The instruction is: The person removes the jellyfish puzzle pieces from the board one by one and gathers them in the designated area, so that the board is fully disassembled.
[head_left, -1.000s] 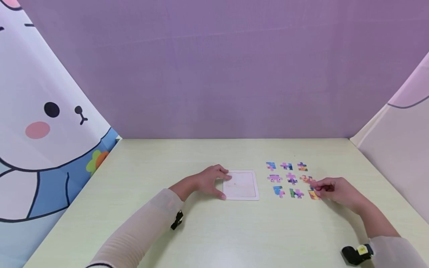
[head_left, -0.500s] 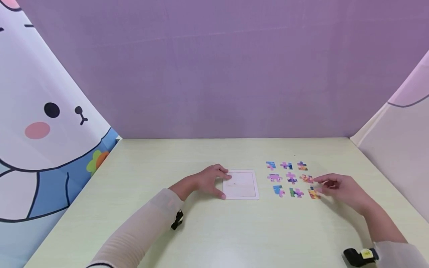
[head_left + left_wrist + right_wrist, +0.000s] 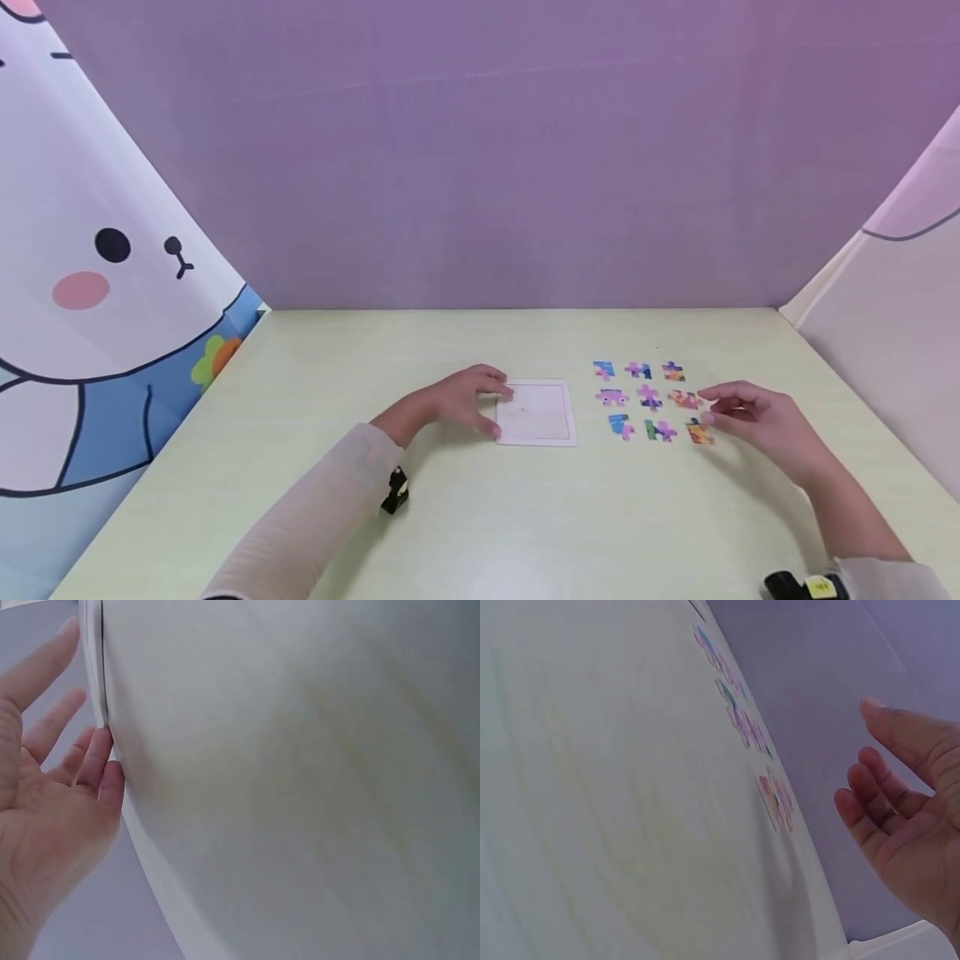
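Several colourful jigsaw puzzle pieces (image 3: 650, 398) lie in three rows on the table, right of a white square puzzle tray (image 3: 558, 439). My left hand (image 3: 465, 400) rests at the tray's left side, fingers spread, thumb near its front left corner. In the left wrist view, its fingers (image 3: 94, 757) are loosely bent beside the tray edge. My right hand (image 3: 772, 425) hovers right of the yellow-orange corner piece (image 3: 699, 431), fingers relaxed, thumb and forefinger apart. The right wrist view shows nothing in that hand and a gap between it and the nearest piece (image 3: 776, 801).
A pale wooden table (image 3: 465, 533) runs back to a purple cloth wall (image 3: 510, 167). A cartoon-printed curtain (image 3: 135, 333) closes off the left side, and a pale curtain (image 3: 900, 333) the right. A small dark speck lies behind the pieces.
My right fingers have let go of the yellow-orange corner piece and drawn slightly up and away from it; that piece now shows fully. My left hand stays at the tray.
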Available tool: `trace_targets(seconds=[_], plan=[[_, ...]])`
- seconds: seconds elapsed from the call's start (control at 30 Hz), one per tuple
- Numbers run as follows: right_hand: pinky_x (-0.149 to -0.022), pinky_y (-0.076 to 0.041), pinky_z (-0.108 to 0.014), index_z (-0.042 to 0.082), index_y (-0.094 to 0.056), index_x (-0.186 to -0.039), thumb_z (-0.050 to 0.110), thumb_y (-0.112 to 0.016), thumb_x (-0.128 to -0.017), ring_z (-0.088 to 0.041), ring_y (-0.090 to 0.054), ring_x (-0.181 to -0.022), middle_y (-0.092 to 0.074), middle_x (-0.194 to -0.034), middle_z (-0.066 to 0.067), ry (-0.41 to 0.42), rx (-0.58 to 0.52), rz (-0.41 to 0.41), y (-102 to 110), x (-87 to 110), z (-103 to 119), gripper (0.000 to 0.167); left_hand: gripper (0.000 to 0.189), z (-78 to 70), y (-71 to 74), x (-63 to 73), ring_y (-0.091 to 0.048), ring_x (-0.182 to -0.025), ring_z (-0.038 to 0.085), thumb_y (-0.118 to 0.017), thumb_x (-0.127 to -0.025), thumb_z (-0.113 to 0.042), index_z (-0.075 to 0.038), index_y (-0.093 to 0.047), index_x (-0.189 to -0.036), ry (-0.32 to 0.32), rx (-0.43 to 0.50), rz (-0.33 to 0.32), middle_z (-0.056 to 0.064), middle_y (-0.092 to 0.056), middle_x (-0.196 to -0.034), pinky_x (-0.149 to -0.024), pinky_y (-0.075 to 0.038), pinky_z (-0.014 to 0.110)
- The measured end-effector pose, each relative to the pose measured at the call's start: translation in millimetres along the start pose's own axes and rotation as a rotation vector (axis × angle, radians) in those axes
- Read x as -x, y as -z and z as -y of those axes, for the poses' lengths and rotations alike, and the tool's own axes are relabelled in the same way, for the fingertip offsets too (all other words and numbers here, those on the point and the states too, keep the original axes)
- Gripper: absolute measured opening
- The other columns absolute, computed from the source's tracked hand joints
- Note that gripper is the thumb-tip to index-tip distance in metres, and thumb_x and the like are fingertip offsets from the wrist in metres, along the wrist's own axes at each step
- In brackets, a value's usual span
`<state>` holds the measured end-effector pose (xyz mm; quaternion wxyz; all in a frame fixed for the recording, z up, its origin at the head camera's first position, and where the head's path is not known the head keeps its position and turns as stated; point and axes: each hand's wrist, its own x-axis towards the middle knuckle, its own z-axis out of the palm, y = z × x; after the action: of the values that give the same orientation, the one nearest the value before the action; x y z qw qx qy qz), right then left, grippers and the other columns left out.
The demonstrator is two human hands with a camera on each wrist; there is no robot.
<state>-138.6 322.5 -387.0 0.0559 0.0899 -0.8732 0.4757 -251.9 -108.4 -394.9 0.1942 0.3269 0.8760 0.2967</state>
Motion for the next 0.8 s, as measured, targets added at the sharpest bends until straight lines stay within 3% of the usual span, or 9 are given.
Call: trace_targets(seconds=[0.17,0.37,0.53,0.8], plan=[[-0.075,-0.052,-0.015,-0.003,-0.062,-0.122,0.011,-0.07,-0.091,-0.002,-0.064,-0.091,-0.068,-0.104,0.002,0.017,0.007,-0.003,-1.6,-0.1,6.5,0.036,0.062,-1.9,3.0,4.6,-0.042,-0.133,0.026,-0.084,-0.077,-0.017,-0.008,-0.06,-0.133,-0.019,0.131,-0.056,0.009,-0.043,-0.145,-0.109,-0.035,0.04],[-0.079,-0.05,-0.013,-0.001,-0.058,-0.129,0.011,-0.071,-0.091,0.003,-0.061,-0.1,-0.063,-0.11,0.015,0.064,0.029,-0.015,-5.0,0.2,12.0,0.042,0.051,-3.5,3.9,14.3,-0.051,-0.124,0.027,-0.079,-0.083,-0.013,-0.002,-0.062,-0.129,-0.076,0.254,-0.128,0.009,-0.053,-0.136,-0.107,-0.038,0.04],[-0.084,-0.047,-0.011,0.001,-0.056,-0.131,0.006,-0.071,-0.089,0.003,-0.058,-0.104,-0.056,-0.123,0.012,0.132,0.021,-0.019,-11.2,-0.3,16.5,0.045,0.045,-4.0,4.3,24.7,-0.054,-0.12,0.031,-0.077,-0.085,-0.014,-0.001,-0.064,-0.125,-0.123,0.293,-0.211,0.007,-0.059,-0.13,-0.104,-0.042,0.041],[-0.089,-0.042,-0.01,0.004,-0.052,-0.135,0.004,-0.072,-0.087,0.002,-0.051,-0.11,-0.052,-0.131,0.005,0.172,0.022,-0.02,-15.7,1.3,24.5,0.052,0.034,-11.2,5.4,44.6,-0.054,-0.119,0.023,-0.079,-0.082,-0.012,-0.005,-0.07,-0.115,-0.199,0.295,-0.378,0.006,-0.062,-0.123,-0.1,-0.046,0.036]])
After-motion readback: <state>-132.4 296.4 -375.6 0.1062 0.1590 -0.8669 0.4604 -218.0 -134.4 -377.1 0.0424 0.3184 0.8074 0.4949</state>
